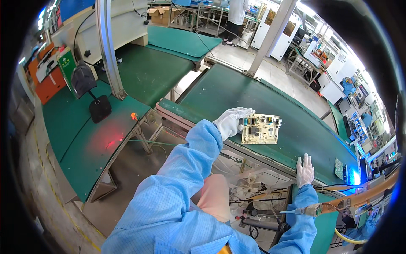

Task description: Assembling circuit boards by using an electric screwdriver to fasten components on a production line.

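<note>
Gloved in white, my left hand [229,122] grips a circuit board [261,129] by its left edge, above the green conveyor belt [228,91]. The board is cream-coloured, with black, yellow and blue components facing up; my fingertips behind it are hidden. Further right, my right hand [305,171], also in a white glove, lies flat with its fingers stretched at the belt's near edge, holding nothing. A second, speckled board [338,168] rests at the belt's right end, by a bright blue light [355,177].
Left stands a green-topped table [80,144] with a black scanner stand [100,108] and a red light patch. A metal post [108,46] rises behind it. Cables and tubes [253,186] hang below the belt. A brown pipe [359,192] with a pale nozzle crosses my right forearm.
</note>
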Demonstrator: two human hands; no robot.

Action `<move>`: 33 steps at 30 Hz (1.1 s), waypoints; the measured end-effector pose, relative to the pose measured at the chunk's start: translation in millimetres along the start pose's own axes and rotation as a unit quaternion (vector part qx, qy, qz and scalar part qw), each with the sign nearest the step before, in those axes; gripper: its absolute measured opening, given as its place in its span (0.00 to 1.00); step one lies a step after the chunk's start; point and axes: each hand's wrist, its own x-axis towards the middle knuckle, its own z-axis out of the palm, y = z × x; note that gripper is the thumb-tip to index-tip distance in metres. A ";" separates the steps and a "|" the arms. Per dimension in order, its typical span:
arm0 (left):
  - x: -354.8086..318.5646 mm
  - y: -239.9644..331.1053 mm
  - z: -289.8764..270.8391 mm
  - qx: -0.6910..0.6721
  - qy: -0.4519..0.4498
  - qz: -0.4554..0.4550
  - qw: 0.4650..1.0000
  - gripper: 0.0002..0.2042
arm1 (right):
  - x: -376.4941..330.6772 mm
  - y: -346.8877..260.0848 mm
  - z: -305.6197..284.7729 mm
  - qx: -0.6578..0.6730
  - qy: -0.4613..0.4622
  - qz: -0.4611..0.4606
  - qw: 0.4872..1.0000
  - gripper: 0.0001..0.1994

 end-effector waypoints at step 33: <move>-0.9 0.6 0.5 -0.037 0.032 -0.026 0.998 0.16 | -23.0 -9.9 4.7 0.009 0.238 -0.052 0.970 0.15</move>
